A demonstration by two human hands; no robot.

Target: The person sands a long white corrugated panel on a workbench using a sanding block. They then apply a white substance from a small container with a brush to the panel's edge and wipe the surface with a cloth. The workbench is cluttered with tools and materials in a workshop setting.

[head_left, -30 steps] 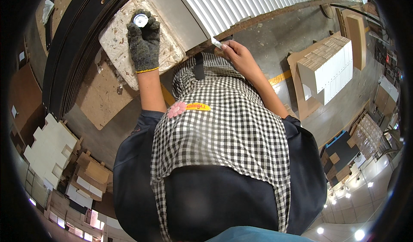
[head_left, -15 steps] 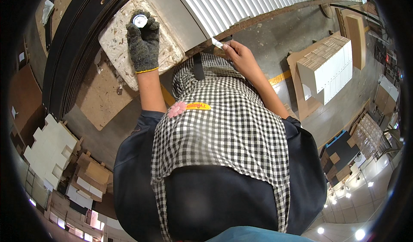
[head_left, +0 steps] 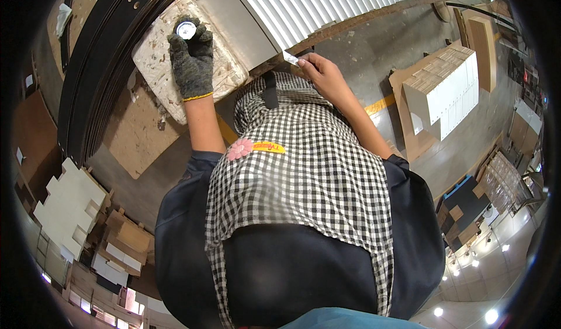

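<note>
In a dark grey work glove with a yellow cuff, my left hand (head_left: pixel 193 60) is closed round a small round white-faced object (head_left: pixel 186 30) with a dark blue rim; its exact kind does not show. Under that hand stands a worn, pale, stained stool-like top (head_left: pixel 158 51). My bare right hand (head_left: pixel 322 75) pinches a small white slip (head_left: pixel 290 58) between thumb and fingers. The slip is at the near corner of a grey flat panel (head_left: pixel 234 22), beside a row of white strips (head_left: pixel 327 7). I cannot tell whether it touches them.
Curved black panels (head_left: pixel 99 66) are stacked at the left, close to my left hand. A brown board (head_left: pixel 137 136) lies on the floor below them. White-faced boards (head_left: pixel 450 95) stand stacked on cardboard at the right. A checked apron (head_left: pixel 298 177) covers my front.
Both hands have shifted slightly to the left, the left one with the round object and the right one with the white slip. Both grips look the same.
</note>
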